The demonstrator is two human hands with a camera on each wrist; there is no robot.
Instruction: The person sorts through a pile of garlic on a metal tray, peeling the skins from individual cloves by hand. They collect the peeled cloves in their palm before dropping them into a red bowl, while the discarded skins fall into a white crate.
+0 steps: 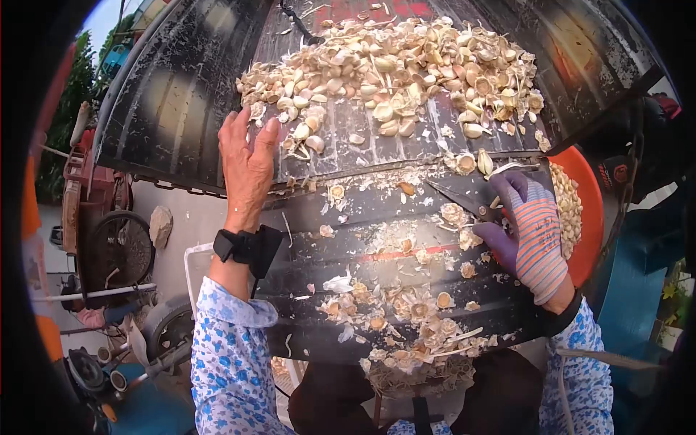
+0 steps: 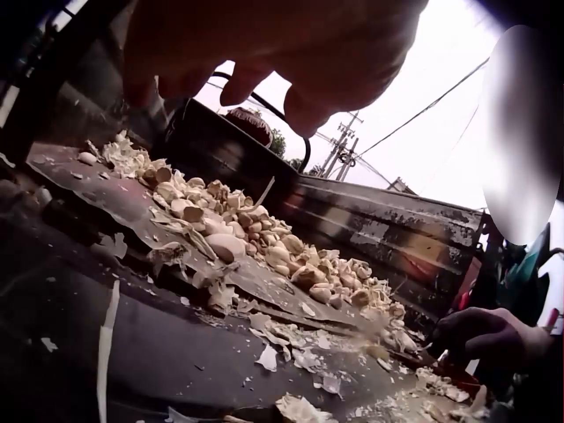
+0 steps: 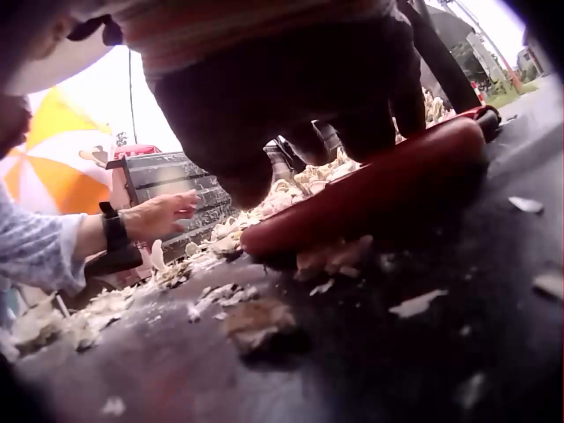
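Note:
My bare left hand (image 1: 246, 163) is raised at the left edge of a heap of garlic cloves (image 1: 384, 69), fingers spread and holding nothing. In the left wrist view its fingers hang above the black sheet, apart from the cloves. My right hand (image 1: 535, 228), in a purple-palmed striped glove, grips a pair of shears (image 1: 464, 199) over the sheet's right side. Their dark pointed blades aim toward the heap. A red handle (image 3: 379, 194) runs under the gloved fingers in the right wrist view. One whole garlic bulb (image 1: 485, 162) lies just beyond the blades.
Trimmed root ends and papery skins (image 1: 417, 304) litter the black ribbed sheet (image 1: 312, 275). Beside my right hand stands an orange-red tub (image 1: 591, 210) holding garlic cloves (image 1: 565, 206). Ribbed metal side panels (image 1: 181, 94) flank the heap. A wheel (image 1: 119, 250) stands at the left.

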